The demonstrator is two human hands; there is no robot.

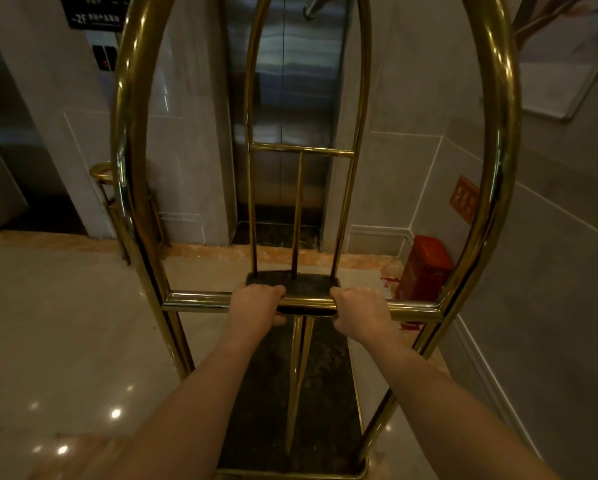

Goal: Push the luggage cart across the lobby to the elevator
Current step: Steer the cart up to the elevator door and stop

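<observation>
A brass luggage cart [131, 140] with tall arched tube frames and a dark carpeted deck [325, 393] stands straight in front of me. Its near horizontal handle bar [193, 301] runs across the middle of the view. My left hand [256, 304] and my right hand [358, 311] are both wrapped around this bar, close together near its centre. Directly beyond the cart's far arch are the shut steel elevator doors [287, 98], set in a pale tiled wall. The cart's deck carries nothing that I can see.
A red bin [424, 268] stands in the right corner by the wall. A brass stand [107, 188] sits left of the elevator, under a call panel [104, 57]. Another dark elevator opening [17, 150] is at far left. A glossy pale floor [65, 323] spreads to the left.
</observation>
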